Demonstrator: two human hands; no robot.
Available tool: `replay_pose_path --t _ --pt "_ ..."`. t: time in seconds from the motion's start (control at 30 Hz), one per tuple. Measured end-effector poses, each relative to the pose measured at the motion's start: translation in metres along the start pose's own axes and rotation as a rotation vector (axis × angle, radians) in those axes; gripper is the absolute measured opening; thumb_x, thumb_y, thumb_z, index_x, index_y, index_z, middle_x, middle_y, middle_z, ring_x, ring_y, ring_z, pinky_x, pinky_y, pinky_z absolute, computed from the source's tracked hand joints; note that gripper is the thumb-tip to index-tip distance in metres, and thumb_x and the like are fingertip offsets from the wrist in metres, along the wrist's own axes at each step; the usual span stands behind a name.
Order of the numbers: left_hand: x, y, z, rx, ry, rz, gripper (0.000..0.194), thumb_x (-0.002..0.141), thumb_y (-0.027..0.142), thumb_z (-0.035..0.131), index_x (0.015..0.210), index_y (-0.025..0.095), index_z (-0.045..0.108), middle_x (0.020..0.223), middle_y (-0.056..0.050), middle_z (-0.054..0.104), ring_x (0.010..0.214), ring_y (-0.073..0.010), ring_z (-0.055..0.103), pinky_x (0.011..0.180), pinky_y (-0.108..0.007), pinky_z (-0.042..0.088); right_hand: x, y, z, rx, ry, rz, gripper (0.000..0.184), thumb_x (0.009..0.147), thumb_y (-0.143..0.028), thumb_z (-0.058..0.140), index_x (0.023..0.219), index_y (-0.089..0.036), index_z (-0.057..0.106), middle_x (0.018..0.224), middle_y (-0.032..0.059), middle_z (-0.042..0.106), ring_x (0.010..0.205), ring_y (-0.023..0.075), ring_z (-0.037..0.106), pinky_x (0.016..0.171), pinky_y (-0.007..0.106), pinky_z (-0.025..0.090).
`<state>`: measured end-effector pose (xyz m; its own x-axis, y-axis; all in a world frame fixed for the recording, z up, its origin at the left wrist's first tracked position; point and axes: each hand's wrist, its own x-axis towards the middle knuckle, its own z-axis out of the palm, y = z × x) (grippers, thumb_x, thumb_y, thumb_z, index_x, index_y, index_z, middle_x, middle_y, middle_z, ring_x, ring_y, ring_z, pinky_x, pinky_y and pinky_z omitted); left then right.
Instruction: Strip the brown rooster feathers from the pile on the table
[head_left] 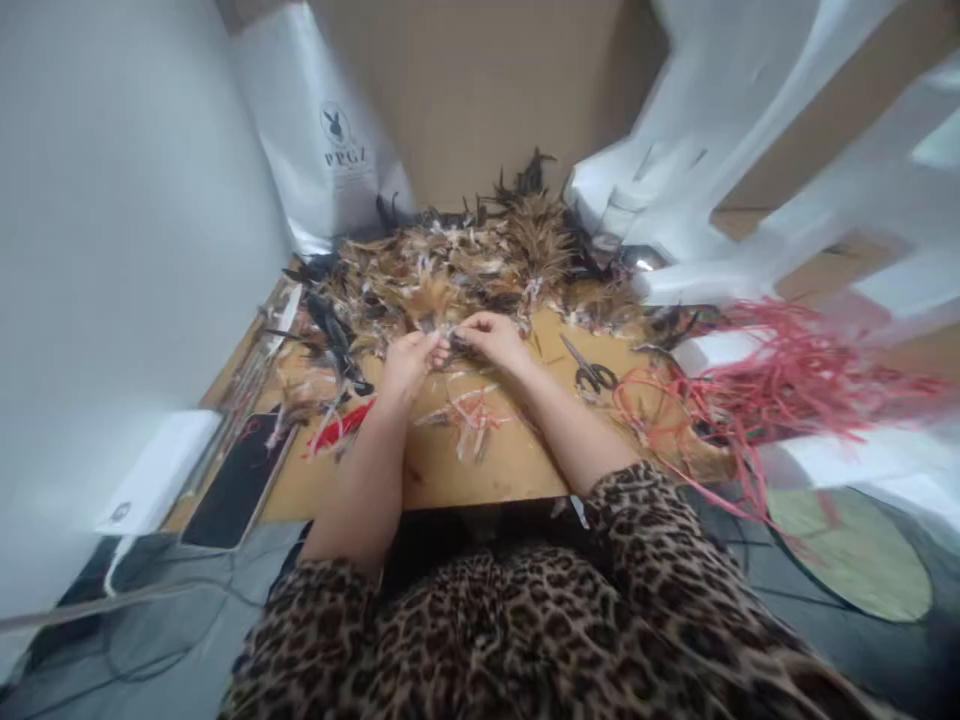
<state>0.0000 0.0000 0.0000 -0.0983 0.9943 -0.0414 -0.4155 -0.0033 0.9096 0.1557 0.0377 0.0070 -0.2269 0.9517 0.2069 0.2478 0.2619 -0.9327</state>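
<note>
Over the middle of the wooden table, my left hand pinches the base of a small bunch of brown feathers, whose tips fan upward. My right hand meets it from the right, thumb and forefinger pressed together by the bunch's pale base; what they grip is too small and blurred to make out. Just behind both hands spreads a heap of brown, black and white feathers. Below them on the table lie pink and white strips. A red bundle of strands rests beside my left forearm.
Black-handled scissors lie right of my right hand. A tangle of pink strings covers the right side. At left are a dark phone and a white box with a cable. White bags stand behind.
</note>
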Motion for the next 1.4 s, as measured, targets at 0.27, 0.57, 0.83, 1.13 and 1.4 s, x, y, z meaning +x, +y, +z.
replay_pose_path --t 0.27,0.57,0.83,1.13,1.4 --pt "0.002 0.007 -0.005 -0.132 0.122 -0.002 0.013 0.070 0.019 0.070 0.073 0.009 0.064 0.062 -0.003 0.066 0.048 -0.0036 0.055 0.045 -0.012 0.041 -0.006 -0.001 -0.008 -0.568 -0.218 -0.253 0.016 0.075 -0.023 0.055 0.080 -0.016 0.068 0.078 0.0028 0.065 0.073 0.0129 0.055 0.068 0.023 0.037" --pt "0.000 0.008 -0.004 -0.151 0.112 -0.012 0.009 0.073 0.016 0.067 0.077 0.008 0.065 0.067 -0.006 0.068 0.047 -0.0038 0.056 0.043 -0.012 0.041 -0.017 -0.002 0.012 -1.030 -0.275 -0.270 0.025 0.086 -0.026 0.042 0.093 -0.021 0.066 0.099 0.0075 0.062 0.086 0.0186 0.058 0.067 0.027 0.038" --pt "-0.003 0.009 -0.005 -0.142 0.049 -0.105 0.010 0.073 0.016 0.067 0.078 0.008 0.065 0.070 -0.007 0.069 0.051 -0.0057 0.059 0.044 -0.013 0.042 -0.010 0.001 -0.010 -0.880 0.069 -0.575 0.030 0.091 -0.028 0.035 0.099 -0.019 0.063 0.098 0.0076 0.059 0.087 0.0160 0.054 0.074 0.026 0.038" --pt "-0.004 0.007 -0.008 -0.158 -0.132 -0.305 0.006 0.077 0.012 0.061 0.080 0.010 0.065 0.082 -0.010 0.070 0.061 -0.0088 0.064 0.046 -0.013 0.044 -0.006 0.005 -0.014 -0.789 0.162 -0.742 0.028 0.090 -0.024 0.039 0.093 -0.020 0.066 0.093 0.0064 0.058 0.083 0.0135 0.051 0.072 0.024 0.038" --pt "-0.009 0.010 -0.001 -0.162 -0.132 -0.276 0.003 0.075 0.009 0.062 0.075 0.008 0.065 0.072 -0.006 0.068 0.056 -0.0047 0.060 0.049 -0.011 0.045 -0.010 -0.002 -0.008 -0.620 0.192 -0.672 0.023 0.087 -0.025 0.043 0.093 -0.019 0.065 0.097 0.0077 0.057 0.087 0.0146 0.053 0.076 0.026 0.041"
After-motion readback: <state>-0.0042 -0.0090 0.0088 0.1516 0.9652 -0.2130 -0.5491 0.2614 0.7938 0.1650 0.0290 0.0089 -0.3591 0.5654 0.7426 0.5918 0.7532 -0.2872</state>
